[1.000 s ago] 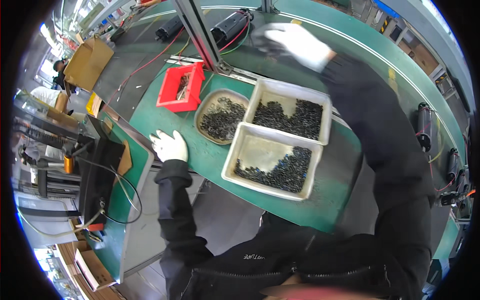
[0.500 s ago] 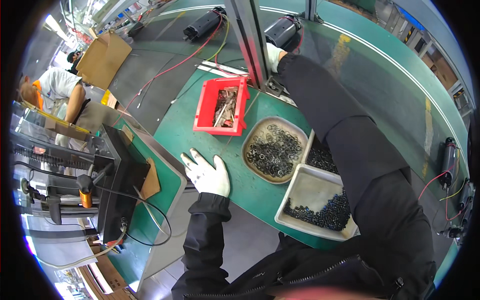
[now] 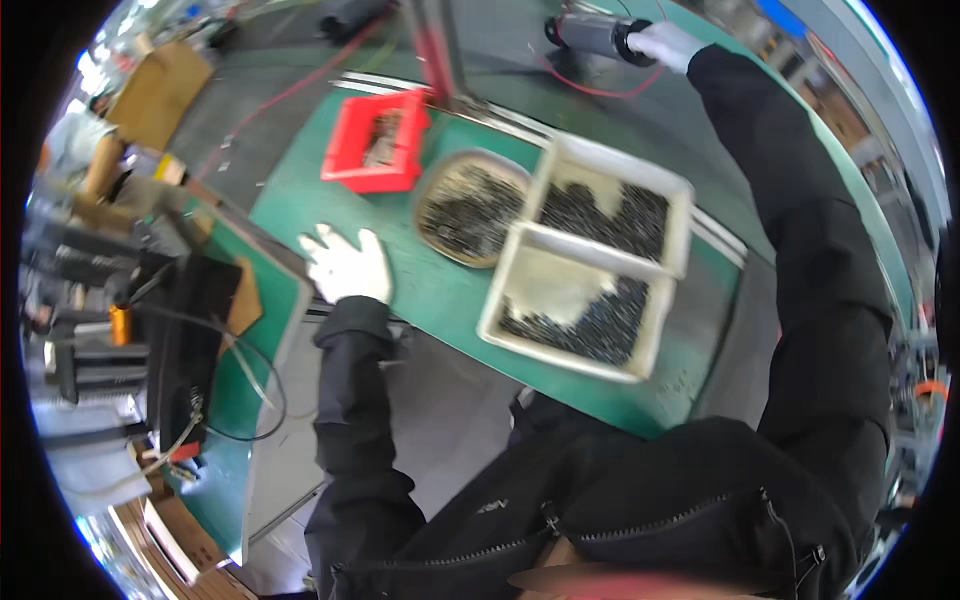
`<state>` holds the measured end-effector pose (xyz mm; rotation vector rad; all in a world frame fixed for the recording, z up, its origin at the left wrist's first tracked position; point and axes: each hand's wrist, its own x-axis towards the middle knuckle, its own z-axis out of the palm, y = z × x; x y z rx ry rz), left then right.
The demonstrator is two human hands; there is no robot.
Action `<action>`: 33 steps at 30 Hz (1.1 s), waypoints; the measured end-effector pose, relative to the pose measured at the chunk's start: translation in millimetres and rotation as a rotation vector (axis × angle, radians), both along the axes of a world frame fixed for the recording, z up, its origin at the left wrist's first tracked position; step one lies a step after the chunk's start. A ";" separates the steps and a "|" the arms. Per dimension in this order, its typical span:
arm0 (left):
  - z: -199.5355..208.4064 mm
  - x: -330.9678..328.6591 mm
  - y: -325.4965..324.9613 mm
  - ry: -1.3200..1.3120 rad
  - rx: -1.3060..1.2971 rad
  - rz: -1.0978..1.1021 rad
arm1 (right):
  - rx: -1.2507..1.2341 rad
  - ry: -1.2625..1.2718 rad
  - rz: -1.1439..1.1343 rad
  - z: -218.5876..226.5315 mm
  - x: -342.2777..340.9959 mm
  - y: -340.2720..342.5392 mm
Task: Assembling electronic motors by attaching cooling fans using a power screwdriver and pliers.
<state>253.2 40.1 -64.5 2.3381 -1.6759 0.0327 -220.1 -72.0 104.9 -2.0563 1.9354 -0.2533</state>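
Note:
My right hand, in a white glove, reaches far out at the upper right. Its fingers are closed around the near end of a dark cylindrical motor with a red lead; motion blur softens the fingertips. On the green worktable my left hand, also gloved, rests flat with fingers spread, holding nothing. The round-cornered metal tray to its right contains dark rings. Beside that stand two white bins, a back bin and a front bin, both partly filled with small black parts.
A red bin with scraps sits at the table's back left. Behind it rises a metal post. Another motor lies beyond. Black equipment with cables stands at the left, near a cardboard box and a blurred person.
My right arm has swung outward to the right, uncovering the white bins. The motor has shifted right relative to the post. My left hand stays flat on the table; the whole view has shifted.

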 end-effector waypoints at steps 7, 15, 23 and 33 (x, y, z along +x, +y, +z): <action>-21.6 20.6 -14.3 -0.080 -0.089 -0.037 | -0.050 -0.119 -0.234 -9.0 -111.7 210.2; 92.4 -57.1 84.1 0.245 -0.256 -0.394 | 0.205 0.004 -0.648 82.8 -79.0 367.5; 55.5 -436.8 264.8 0.453 -0.239 -1.519 | 0.104 -0.430 -0.540 48.8 -129.8 405.7; 15.1 -509.4 361.4 0.388 0.131 -1.543 | 0.009 -0.489 -0.279 -8.8 -101.2 432.4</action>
